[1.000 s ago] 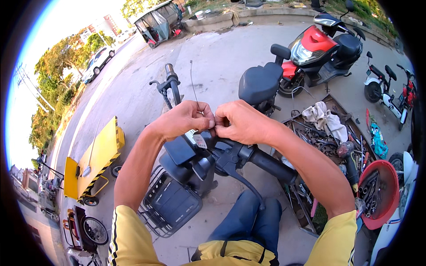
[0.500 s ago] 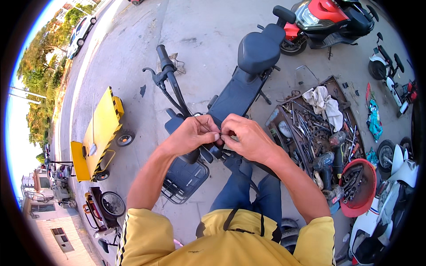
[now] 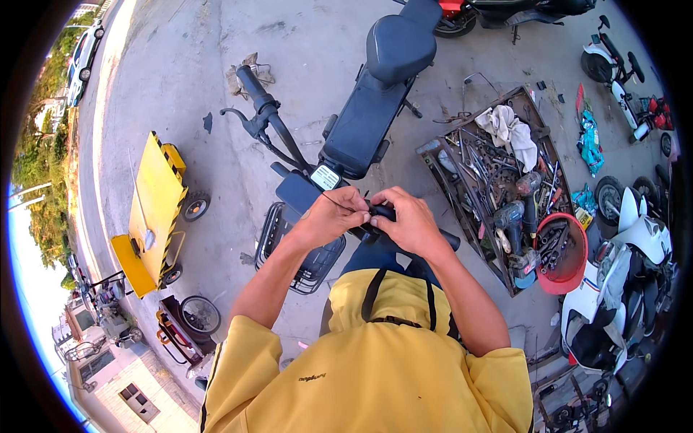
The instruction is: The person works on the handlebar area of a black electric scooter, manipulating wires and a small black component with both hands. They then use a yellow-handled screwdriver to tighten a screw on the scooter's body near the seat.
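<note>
Just ahead of my body stands a small black electric scooter (image 3: 359,130), with its handlebar (image 3: 289,141) reaching to the far left and a pale display at its middle. My left hand (image 3: 333,218) pinches a thin dark cable (image 3: 333,200) between thumb and fingertips. Right beside it, my right hand (image 3: 410,222) has its thumb and fingers closed on a short black cylindrical part (image 3: 382,211) by the near end of the handlebar. Exactly where the cable meets that part is hidden by my fingertips. Below the left forearm sits a black wire basket (image 3: 312,270).
On the right, a metal tray (image 3: 437,167) holds wrenches, a white rag (image 3: 509,133) and power drills (image 3: 510,216). A red bowl (image 3: 580,252) of tools sits at its near corner. White scooters (image 3: 593,285) stand far right. A yellow cart (image 3: 157,202) is on the left.
My view has shifted, so the surroundings sit differently in the picture. The display, covered by my left hand before, now shows. The black cylindrical part is now visible at my right fingers.
</note>
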### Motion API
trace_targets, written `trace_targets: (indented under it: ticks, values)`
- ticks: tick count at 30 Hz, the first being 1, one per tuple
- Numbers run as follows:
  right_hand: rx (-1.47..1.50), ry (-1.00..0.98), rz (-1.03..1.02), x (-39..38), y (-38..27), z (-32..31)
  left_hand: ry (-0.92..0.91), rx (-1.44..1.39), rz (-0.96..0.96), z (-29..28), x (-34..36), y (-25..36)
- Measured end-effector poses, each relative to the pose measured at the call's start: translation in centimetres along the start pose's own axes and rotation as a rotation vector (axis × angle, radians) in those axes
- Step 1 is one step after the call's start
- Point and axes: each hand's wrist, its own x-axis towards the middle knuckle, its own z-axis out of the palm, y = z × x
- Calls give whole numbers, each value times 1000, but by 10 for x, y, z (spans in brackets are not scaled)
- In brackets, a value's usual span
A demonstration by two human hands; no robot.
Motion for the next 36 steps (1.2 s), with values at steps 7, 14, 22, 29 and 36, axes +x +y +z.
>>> trace_targets:
  ticks: [7,14,22,29,36]
  values:
    - [-93,109,33,12,-3,-6,51,-117,-22,3,21,10]
    - [-117,159,-7,16,3,-13,178,5,-34,18,21,20]
    - [-139,138,-2,22,18,-49,232,466,-119,52,50,50]
    - [-195,10,58,41,40,-71,203,550,-235,63,86,69]
    - [103,-326,145,76,70,-108,235,454,-240,65,108,65]
